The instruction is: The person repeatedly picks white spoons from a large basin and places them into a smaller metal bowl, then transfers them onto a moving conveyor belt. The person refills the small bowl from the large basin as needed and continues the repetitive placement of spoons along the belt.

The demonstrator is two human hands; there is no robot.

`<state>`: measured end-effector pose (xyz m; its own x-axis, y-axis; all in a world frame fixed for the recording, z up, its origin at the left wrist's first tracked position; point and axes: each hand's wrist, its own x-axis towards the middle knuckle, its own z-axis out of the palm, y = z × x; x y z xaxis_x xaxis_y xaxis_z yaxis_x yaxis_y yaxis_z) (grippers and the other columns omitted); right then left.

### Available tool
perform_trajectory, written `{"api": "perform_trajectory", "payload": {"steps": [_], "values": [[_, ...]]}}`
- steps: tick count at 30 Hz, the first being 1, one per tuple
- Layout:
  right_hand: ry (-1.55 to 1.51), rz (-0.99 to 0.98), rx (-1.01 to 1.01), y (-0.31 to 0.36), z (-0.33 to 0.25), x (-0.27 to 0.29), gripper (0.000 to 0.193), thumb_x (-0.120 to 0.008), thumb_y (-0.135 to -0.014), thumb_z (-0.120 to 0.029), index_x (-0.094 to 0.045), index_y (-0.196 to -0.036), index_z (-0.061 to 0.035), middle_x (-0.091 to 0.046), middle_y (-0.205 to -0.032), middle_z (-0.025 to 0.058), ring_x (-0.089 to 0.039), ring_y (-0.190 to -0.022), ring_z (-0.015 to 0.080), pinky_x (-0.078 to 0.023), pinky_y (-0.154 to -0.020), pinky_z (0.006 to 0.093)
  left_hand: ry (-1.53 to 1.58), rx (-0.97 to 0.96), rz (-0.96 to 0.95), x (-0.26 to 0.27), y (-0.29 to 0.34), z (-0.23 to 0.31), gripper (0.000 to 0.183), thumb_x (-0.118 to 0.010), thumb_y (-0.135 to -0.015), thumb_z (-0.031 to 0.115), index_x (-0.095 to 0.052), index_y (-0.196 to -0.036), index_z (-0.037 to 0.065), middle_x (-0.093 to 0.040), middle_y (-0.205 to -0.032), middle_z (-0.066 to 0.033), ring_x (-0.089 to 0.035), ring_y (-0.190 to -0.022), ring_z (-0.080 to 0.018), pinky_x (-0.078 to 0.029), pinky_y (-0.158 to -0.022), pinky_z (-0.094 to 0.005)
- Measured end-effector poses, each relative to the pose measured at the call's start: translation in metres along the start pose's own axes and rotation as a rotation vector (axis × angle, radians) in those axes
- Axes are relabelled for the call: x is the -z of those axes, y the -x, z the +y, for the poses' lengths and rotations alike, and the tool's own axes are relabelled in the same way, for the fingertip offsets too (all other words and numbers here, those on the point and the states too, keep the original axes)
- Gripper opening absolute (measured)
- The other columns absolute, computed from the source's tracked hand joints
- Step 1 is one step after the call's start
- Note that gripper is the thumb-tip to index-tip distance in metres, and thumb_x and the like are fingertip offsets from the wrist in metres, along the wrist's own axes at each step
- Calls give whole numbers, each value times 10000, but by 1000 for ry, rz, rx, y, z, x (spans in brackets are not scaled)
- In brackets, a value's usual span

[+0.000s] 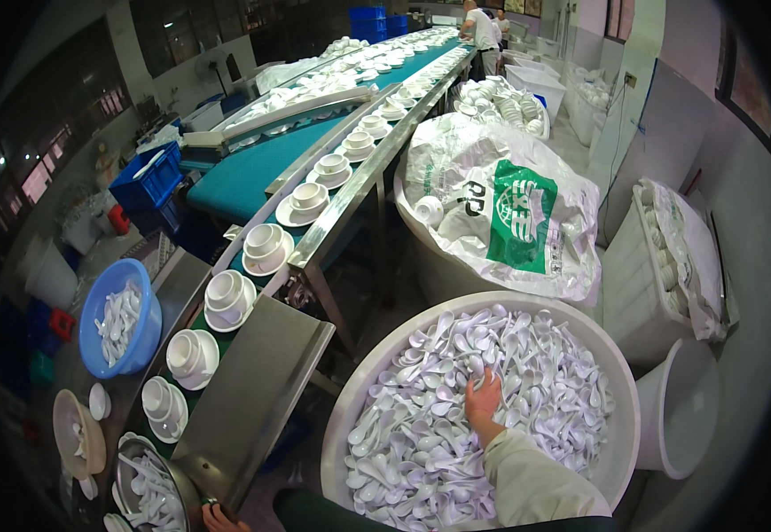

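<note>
My right hand reaches down into a large round whitish tub full of white spoons. Its fingers are closed around a spoon, partly hidden among the others. At the bottom edge, my left hand is only partly in view, its fingers apart. It lies right beside a steel bowl of white spoons, and whether it touches the rim is unclear. Stacks of white bowls on saucers stand in a line on the narrow conveyor next to this bowl.
A steel plate lies between conveyor and tub. A blue basin and a beige basin hold spoons at left. Beyond the tub, a printed white sack covers another container. A person stands by the teal belt.
</note>
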<state>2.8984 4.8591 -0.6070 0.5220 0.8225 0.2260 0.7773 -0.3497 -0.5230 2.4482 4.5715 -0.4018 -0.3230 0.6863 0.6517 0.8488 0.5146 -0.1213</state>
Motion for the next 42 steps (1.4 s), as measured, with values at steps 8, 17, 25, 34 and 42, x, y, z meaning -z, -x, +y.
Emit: {"api": "perform_trajectory", "payload": {"steps": [8,17,25,34,42], "values": [[2,-16,-23,1,-3,-2,529,-596,-786,-350,-453,-1237,-113,-453,-1171,221,-477,-1068,399,-405,-892,459,5,-32,44,1,3,-3,172,-482,-926,97,-593,-1054,72,-598,-1106,-113,-585,-978,-310,-455,-807,-406],[-5,-8,-19,0,-2,-3,539,-598,-771,-341,-450,-1242,-124,-451,-1171,221,-471,-1071,398,-396,-906,456,55,-42,58,6,-5,4,189,-443,-944,105,-592,-1050,56,-614,-1103,-111,-589,-997,-300,-446,-818,-401],[-7,-16,-28,0,-1,-4,546,-596,-766,-339,-444,-1246,-127,-443,-1178,226,-462,-1083,399,-388,-917,457,64,-23,20,6,-4,2,188,-447,-934,80,-589,-1054,53,-614,-1108,-109,-589,-1005,-297,-445,-828,-403],[-2,22,17,0,1,-3,543,-599,-770,-325,-446,-1247,-114,-456,-1157,226,-476,-1050,411,-405,-881,466,103,-8,2,5,4,-5,201,-510,-873,44,-599,-1053,52,-620,-1076,-121,-595,-970,-311,-454,-821,-403],[11,37,18,1,-4,-3,532,-590,-775,-331,-451,-1236,-104,-464,-1142,223,-479,-1047,405,-404,-884,462,165,-19,-12,6,-7,-11,163,-521,-831,15,-608,-968,32,-621,-983,-135,-598,-897,-326,-474,-807,-417]]}}
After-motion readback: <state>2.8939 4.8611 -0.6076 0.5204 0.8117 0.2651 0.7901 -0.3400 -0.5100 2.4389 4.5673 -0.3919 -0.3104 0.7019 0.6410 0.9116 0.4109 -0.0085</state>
